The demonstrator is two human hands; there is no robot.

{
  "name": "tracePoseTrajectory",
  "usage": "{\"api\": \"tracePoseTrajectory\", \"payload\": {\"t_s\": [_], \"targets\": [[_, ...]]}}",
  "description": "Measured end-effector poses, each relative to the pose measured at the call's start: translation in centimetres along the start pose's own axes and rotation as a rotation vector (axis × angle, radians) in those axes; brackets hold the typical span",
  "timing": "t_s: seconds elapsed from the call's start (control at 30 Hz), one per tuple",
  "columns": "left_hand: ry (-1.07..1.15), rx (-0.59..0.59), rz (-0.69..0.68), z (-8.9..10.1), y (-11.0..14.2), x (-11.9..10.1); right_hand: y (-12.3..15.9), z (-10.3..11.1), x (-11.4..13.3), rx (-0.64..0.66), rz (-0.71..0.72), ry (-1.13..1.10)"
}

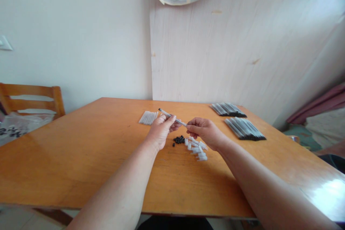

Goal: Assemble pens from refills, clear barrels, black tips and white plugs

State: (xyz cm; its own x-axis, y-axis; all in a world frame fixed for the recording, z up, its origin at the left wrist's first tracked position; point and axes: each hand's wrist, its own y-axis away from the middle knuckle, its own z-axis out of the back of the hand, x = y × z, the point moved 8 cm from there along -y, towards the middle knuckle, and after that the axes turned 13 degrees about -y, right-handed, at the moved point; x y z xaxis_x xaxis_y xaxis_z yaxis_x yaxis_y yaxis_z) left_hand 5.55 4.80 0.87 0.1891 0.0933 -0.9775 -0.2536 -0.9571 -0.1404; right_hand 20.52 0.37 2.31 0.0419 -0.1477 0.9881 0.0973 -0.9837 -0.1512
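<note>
A slim pen (165, 113) with a clear grey barrel and a dark plug at its far left end slants above the table. My left hand (161, 131) is closed round the middle of its barrel. At the pen's lower right end, the fingertips of my right hand (204, 131) pinch it; whether they also hold a small part there is hidden. Beneath my hands lie small black plugs (179, 139) in a heap, with one apart from it. White translucent pointed pieces (199, 151) are scattered beside them. Behind my left hand is a row of white tubes (147, 117).
Two piles of black-ended pens, a nearer one (244, 128) and a farther one (228, 109), lie on the right of the wooden table (81, 158). A wooden chair (32, 97) with a plastic bag (21, 125) stands at left. A wall rises behind the table.
</note>
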Motion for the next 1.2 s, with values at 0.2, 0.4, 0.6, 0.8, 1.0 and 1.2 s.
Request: {"api": "tracePoseTrajectory", "payload": {"t_s": [0.2, 0.4, 0.6, 0.8, 1.0, 1.2], "targets": [[0.018, -0.019, 0.002, -0.2, -0.1, 0.3, 0.0, 0.0, 0.2, -0.016, -0.005, 0.005], [0.018, 0.0, 0.015, -0.4, 0.1, 0.3, 0.1, 0.0, 0.4, -0.01, -0.014, -0.006], [0.003, 0.002, -0.004, -0.7, 0.4, -0.2, 0.4, -0.1, 0.8, 0.009, -0.018, -0.032], [-0.015, -0.007, -0.011, -0.6, 0.5, -0.5, 0.1, -0.2, 0.6, 0.02, 0.011, 0.006], [-0.035, -0.038, -0.025, -0.3, 0.6, -0.6, -0.3, -0.2, -0.1, 0.021, 0.006, 0.065], [-0.202, -0.12, -0.106, 0.5, 0.5, -1.2, -0.6, 1.1, -0.3, -0.072, 0.006, 0.236]]}}
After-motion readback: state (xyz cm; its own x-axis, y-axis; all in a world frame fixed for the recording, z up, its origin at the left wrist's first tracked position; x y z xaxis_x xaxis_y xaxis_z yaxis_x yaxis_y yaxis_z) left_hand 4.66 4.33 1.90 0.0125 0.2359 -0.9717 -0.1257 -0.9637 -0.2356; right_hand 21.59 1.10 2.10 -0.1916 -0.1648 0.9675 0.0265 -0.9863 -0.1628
